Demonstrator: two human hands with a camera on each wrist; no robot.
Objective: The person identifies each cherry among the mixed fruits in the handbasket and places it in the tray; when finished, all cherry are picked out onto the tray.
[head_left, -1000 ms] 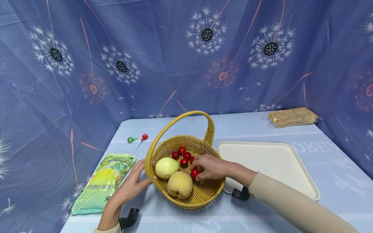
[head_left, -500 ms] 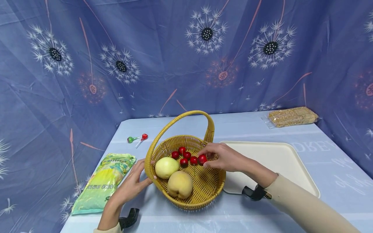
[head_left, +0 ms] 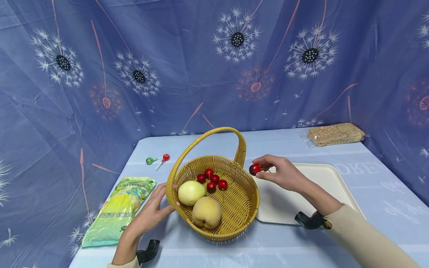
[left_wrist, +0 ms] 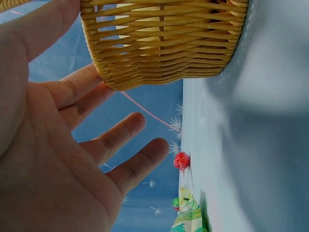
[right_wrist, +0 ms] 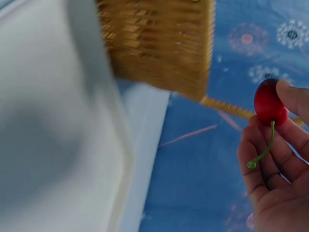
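Note:
A yellow wicker basket [head_left: 234,208] with a hoop handle stands on the blue table. It holds a pale green apple [head_left: 191,192], a yellowish pear [head_left: 206,212] and several red cherries [head_left: 212,181]. My left hand [head_left: 152,212] rests with straight fingers against the basket's left rim [left_wrist: 159,53]. My right hand [head_left: 281,173] pinches one red cherry [head_left: 254,169] by thumb and fingertips, above the left corner of the cream tray [head_left: 321,186]. In the right wrist view the cherry [right_wrist: 269,104] shows its green stem across my fingers.
A green and yellow packet [head_left: 118,210] lies at the table's left. Two lollipops [head_left: 157,159] lie behind it, one red [left_wrist: 181,161]. A clear bag of tan sticks [head_left: 336,134] sits at the back right. Blue patterned cloth walls the table on three sides.
My right hand has lifted one cherry out of the basket and carried it right, over the basket's rim to the tray's near-left corner. The left hand has stayed on the basket.

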